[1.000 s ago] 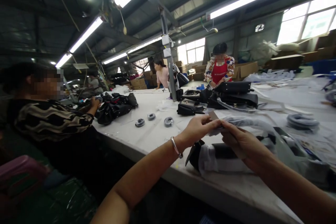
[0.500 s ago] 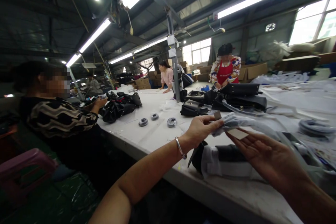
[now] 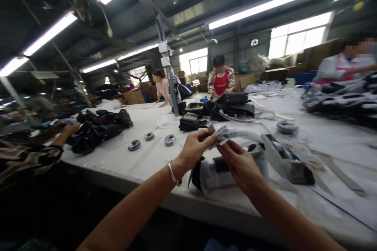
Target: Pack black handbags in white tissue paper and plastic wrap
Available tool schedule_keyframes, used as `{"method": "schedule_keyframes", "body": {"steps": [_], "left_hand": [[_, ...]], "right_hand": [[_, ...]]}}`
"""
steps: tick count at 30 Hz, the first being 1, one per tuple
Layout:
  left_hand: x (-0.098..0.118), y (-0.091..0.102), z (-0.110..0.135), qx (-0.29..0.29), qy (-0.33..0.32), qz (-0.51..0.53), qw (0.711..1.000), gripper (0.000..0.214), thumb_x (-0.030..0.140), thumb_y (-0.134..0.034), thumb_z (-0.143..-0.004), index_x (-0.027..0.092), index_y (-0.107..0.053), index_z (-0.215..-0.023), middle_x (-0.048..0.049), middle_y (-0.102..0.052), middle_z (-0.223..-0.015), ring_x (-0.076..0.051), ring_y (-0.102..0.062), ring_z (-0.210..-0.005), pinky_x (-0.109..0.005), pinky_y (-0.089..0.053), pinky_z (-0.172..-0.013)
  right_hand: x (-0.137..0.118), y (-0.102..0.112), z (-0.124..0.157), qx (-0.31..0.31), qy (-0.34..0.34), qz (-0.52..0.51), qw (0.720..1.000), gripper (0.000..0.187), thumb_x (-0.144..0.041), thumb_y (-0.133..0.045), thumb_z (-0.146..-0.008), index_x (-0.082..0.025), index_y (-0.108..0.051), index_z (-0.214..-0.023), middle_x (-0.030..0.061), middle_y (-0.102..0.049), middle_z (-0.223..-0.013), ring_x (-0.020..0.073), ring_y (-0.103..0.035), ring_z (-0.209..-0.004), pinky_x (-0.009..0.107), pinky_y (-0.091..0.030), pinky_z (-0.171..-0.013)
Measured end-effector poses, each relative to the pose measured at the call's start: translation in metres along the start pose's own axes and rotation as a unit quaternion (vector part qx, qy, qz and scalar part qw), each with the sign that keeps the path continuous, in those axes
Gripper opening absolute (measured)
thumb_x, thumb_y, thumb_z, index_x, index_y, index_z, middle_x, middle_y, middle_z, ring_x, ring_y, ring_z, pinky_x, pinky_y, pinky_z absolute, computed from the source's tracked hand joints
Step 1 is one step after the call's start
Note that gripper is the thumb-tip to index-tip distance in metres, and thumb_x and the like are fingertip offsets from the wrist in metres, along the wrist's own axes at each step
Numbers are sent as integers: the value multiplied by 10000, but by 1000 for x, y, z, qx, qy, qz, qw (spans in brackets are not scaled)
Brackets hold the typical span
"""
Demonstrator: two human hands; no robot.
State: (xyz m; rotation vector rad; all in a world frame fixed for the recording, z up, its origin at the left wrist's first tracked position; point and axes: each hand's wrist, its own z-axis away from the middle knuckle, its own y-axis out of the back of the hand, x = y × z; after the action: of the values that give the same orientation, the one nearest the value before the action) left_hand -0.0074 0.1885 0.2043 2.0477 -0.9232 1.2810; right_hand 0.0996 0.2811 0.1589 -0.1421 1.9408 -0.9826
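My left hand [image 3: 194, 148], with a silver bangle at the wrist, pinches the end of a plastic-wrapped bag handle [image 3: 243, 132]. A small brown-grey flat piece [image 3: 211, 129] sticks up beside its fingertips. My right hand [image 3: 242, 164] is closed at the same end from the other side, its fingertips pressed to the wrapping. A sliver of a pale flat piece shows there, mostly hidden by the fingers. Under my hands lies a black bag [image 3: 219, 166], partly wrapped in white film. The handle arches over it to the right.
A tape dispenser [image 3: 284, 160] stands right of the bag. Several wrapped coils, one of them a grey coil [image 3: 169, 140], lie on the white table [image 3: 118, 164]. Black bags [image 3: 229, 108] are piled beyond, near a metal post [image 3: 173, 94]. A co-worker's hand [image 3: 70, 127] is at the left.
The view has swung right, bringing the tape dispenser and another person into sight. My right hand has closed in toward my left, its fingers now pressing the pale piece against the wrapped handle.
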Motion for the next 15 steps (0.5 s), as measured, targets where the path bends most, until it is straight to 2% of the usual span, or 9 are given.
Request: {"method": "schedule_keyframes", "body": {"steps": [5,9,12,15], "left_hand": [[-3,2,-1,-10,-1,-18,1000,399,472,-755,-797,125,-718,-989,-49,-689,-891,-136,-579,-778,-234,-431,-684],[-7,2,1,3,-3,-54,999,381,467,-746,-809,140,-716,-1000,-58,-708,-943,-155,-606,-825,-248,-456,-729],[-9,1,2,7,-27,-73,997,372,462,-750,-805,152,-720,-1009,-59,-721,-959,-183,-633,-873,-272,-483,-776],[-7,2,3,-1,-65,-111,992,321,436,-708,-845,163,-733,-1013,-62,-733,-985,-211,-651,-927,-296,-496,-824]], "right_hand": [[1,-1,1,2,14,10,1000,326,-325,-902,-710,-212,-763,-982,28,-727,-1057,205,-606,-1160,260,-456,-1054],[5,0,2,8,25,21,999,272,-359,-892,-722,-208,-761,-905,13,-717,-958,179,-630,-1041,234,-488,-955],[10,0,0,49,39,42,997,272,-385,-910,-685,-198,-738,-781,-1,-695,-855,161,-629,-906,229,-504,-849],[14,0,-4,82,39,66,994,322,-412,-922,-648,-186,-742,-790,13,-699,-849,169,-625,-865,241,-499,-809]]}}
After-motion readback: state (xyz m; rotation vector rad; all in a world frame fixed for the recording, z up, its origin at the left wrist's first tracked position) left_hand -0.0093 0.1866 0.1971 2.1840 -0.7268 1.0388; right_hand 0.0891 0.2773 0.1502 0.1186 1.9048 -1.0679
